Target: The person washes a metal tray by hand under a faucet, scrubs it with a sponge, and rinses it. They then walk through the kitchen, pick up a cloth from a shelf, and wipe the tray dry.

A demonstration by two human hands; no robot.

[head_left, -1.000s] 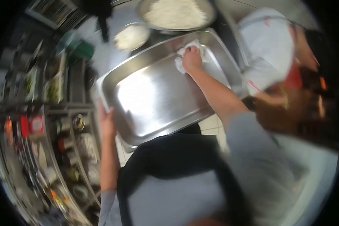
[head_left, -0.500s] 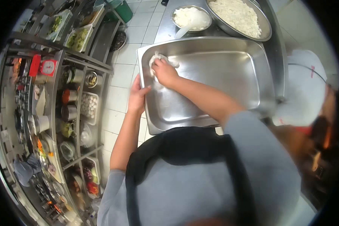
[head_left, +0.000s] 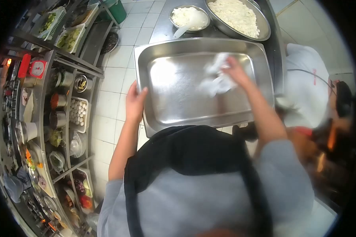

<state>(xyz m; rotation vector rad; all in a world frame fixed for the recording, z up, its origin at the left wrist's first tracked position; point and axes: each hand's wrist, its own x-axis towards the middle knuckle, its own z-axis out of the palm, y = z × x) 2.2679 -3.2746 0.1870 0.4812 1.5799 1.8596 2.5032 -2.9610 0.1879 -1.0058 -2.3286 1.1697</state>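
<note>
A large, deep steel pan lies in front of me, its bottom shiny and bare. My left hand grips its left rim, thumb over the edge and fingers outside. A white cloth is bunched in my right hand, over the right half of the pan's bottom; cloth and fingers are blurred by motion. Just beyond the pan's far rim stands a small metal bowl of white rice with a white scoop resting in it. Beside that is a bigger metal bowl of rice.
Metal shelving on the left carries a tray of eggs, pots, vegetables and a red scale. The steel counter runs beyond the pan. At right stands a white rounded container, with flames nearer me.
My right hand has swept the cloth from the pan's left end over to its right half. My left hand keeps its hold on the left rim. The view has shifted slightly.
</note>
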